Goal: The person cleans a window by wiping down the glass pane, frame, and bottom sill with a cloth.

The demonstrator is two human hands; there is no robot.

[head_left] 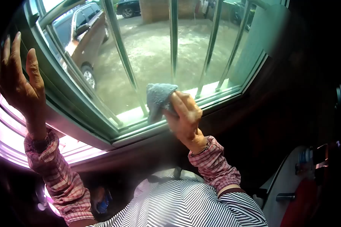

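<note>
A blue-grey cloth is bunched in my right hand, whose fingers are closed round it. Cloth and hand are at the lower part of the window pane, just above the bottom rail of the green-tinted frame. Whether the cloth presses on the glass is hard to tell. On the left, my left hand is raised with its fingers stretched upward and nothing in it. It is beside the window's left upright; contact there is unclear.
Metal bars stand beyond the glass. Outside are a parked car and sunlit ground. Bright barred glazing lies at lower left. A pale rounded surface with a red item is at lower right, amid deep shadow.
</note>
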